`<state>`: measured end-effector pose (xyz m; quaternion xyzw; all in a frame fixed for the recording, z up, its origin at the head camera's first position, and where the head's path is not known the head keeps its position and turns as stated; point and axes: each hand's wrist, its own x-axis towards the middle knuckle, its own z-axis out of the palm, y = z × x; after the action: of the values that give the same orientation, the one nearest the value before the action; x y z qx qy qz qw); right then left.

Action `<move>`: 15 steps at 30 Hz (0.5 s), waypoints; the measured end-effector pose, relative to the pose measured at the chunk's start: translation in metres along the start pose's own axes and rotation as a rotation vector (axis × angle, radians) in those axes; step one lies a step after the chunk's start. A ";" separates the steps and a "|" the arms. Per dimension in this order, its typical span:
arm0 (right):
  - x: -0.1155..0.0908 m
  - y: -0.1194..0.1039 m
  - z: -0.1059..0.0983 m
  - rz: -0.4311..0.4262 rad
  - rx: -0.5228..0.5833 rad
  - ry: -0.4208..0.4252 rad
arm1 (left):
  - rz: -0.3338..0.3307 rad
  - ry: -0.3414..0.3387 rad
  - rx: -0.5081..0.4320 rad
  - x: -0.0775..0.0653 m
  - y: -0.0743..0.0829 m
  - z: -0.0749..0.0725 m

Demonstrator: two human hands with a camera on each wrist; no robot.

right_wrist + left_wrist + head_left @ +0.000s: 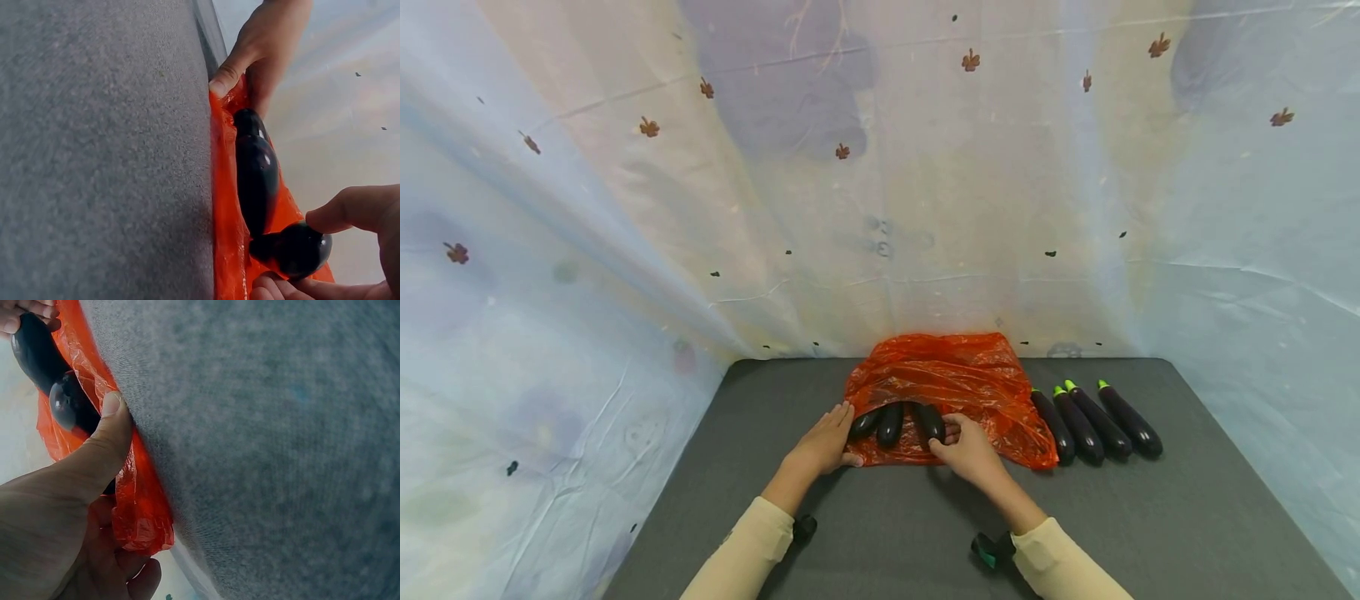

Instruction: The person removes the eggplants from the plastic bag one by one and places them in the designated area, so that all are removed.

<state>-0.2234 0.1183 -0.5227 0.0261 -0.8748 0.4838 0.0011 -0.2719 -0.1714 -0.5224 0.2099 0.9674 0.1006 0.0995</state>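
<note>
A red plastic bag (947, 367) lies on the grey table, its mouth facing me. My left hand (822, 443) grips the left edge of that mouth; the left wrist view shows the thumb (111, 419) on the film and fingers curled beneath. Between the thumb and fingers of my right hand (976, 457) is the end of a dark eggplant (300, 251), whose far part is hidden in the bag. To its left, two more eggplants, one in the middle (891, 425) and one at the left (865, 425), lie inside the mouth, partly covered by the film.
Several dark eggplants (1112, 429) with green stem ends lie side by side to the right of the bag, the nearest against its edge. The grey table (887, 533) ends at a wall of pale plastic sheeting (887, 183).
</note>
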 end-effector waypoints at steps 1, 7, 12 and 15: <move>-0.001 0.000 -0.001 0.004 0.002 0.002 | -0.002 -0.001 0.002 0.000 0.000 0.000; -0.007 0.003 -0.012 -0.001 0.000 0.025 | -0.006 -0.005 0.001 0.000 0.002 -0.001; -0.010 0.006 -0.019 -0.028 0.019 0.046 | -0.007 0.000 0.005 -0.001 0.003 -0.002; -0.011 0.009 -0.021 -0.048 0.025 0.062 | -0.008 0.003 0.001 -0.001 0.003 -0.001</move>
<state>-0.2135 0.1415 -0.5192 0.0321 -0.8674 0.4950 0.0393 -0.2700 -0.1699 -0.5202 0.2057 0.9685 0.1001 0.0981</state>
